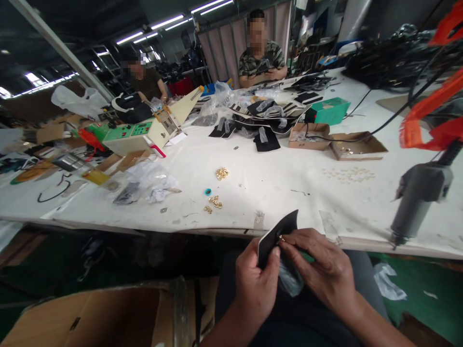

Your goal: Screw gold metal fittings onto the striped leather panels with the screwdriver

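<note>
My left hand (257,279) grips a flat black panel (278,229) with a pale edge, its thumb lying across the front face. Between thumb and forefinger of my right hand (321,265) is a small gold metal fitting (281,238), held against the panel. A clear plastic wrapping (290,279) hangs below the panel, between the two hands. On the table beyond lie a pile of gold fittings (222,173) and smaller groups of gold pieces (216,202), close to a small blue ring-shaped cap (208,192).
A grey power screwdriver (421,197) hangs at right on an orange strap (415,123). Two cardboard trays (358,153), a green box (327,112) and stacked black panels (267,140) stand farther back. A machine (137,130) is at left. Two people sit across the table (253,183).
</note>
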The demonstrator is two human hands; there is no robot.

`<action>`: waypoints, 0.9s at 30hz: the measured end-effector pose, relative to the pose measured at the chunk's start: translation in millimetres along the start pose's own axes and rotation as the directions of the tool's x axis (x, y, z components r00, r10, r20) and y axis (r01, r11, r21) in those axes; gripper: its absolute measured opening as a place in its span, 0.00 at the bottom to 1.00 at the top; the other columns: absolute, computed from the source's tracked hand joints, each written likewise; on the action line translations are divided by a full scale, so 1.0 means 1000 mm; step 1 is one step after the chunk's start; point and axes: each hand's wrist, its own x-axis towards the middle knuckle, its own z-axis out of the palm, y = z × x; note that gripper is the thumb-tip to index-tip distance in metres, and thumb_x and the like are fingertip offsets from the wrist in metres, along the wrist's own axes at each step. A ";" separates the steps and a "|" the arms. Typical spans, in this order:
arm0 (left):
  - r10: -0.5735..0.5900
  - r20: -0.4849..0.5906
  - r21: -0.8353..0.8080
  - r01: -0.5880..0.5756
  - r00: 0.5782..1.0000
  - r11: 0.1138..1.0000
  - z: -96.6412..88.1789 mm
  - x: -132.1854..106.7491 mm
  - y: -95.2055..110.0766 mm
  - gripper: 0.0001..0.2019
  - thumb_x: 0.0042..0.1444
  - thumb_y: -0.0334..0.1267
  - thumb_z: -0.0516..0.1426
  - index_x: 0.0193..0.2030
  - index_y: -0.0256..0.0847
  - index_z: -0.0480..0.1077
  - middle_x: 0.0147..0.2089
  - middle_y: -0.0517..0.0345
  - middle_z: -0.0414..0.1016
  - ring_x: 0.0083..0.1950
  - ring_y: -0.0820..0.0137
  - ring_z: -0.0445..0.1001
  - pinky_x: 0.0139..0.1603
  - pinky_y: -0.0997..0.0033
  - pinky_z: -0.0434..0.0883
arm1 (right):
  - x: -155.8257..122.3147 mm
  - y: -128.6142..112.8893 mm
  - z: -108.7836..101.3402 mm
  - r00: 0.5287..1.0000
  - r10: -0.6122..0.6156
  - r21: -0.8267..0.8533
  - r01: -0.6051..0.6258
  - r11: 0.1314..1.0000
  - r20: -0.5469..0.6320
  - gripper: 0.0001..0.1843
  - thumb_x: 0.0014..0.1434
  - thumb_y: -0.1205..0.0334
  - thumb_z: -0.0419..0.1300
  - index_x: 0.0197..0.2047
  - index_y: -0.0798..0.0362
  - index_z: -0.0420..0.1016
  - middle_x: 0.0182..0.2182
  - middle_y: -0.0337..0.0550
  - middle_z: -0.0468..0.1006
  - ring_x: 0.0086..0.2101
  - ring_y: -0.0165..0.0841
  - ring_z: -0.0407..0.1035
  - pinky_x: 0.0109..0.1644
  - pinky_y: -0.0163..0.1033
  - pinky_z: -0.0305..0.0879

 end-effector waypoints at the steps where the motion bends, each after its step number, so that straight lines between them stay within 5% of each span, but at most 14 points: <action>1: -0.005 -0.005 0.012 0.005 1.000 1.000 0.000 0.000 -0.001 0.07 0.68 0.36 0.62 0.47 0.41 0.82 0.43 0.56 0.86 0.42 0.66 0.83 0.48 0.72 0.78 | 0.000 0.000 0.001 1.000 0.012 0.009 -0.012 1.000 0.001 0.10 0.70 0.72 0.66 0.51 0.50 0.80 0.40 0.43 0.84 0.39 0.34 0.80 0.43 0.36 0.78; 11: -0.152 0.104 -0.131 0.165 0.983 0.977 -0.001 0.008 -0.008 0.07 0.67 0.38 0.63 0.45 0.40 0.83 0.41 0.55 0.86 0.42 0.64 0.82 0.46 0.72 0.78 | -0.004 0.003 0.005 0.988 0.153 -0.001 -0.153 0.988 -0.005 0.08 0.69 0.71 0.66 0.48 0.49 0.80 0.39 0.41 0.83 0.37 0.33 0.80 0.42 0.36 0.77; 19: -0.095 0.180 -0.097 0.114 0.979 0.989 -0.004 0.017 -0.009 0.06 0.67 0.38 0.63 0.44 0.40 0.82 0.39 0.56 0.85 0.38 0.67 0.81 0.44 0.73 0.77 | -0.007 -0.006 0.000 0.972 0.226 -0.102 -0.231 0.968 -0.065 0.07 0.68 0.69 0.66 0.47 0.48 0.79 0.38 0.42 0.82 0.37 0.34 0.79 0.41 0.38 0.76; 27: -0.015 0.211 -0.065 0.030 0.977 0.997 -0.005 0.017 -0.011 0.07 0.68 0.37 0.61 0.44 0.41 0.82 0.37 0.55 0.83 0.39 0.64 0.81 0.46 0.69 0.79 | 0.005 -0.016 -0.007 0.988 0.153 -0.188 -0.155 0.970 -0.024 0.07 0.68 0.70 0.67 0.47 0.49 0.80 0.39 0.44 0.83 0.36 0.34 0.80 0.39 0.37 0.77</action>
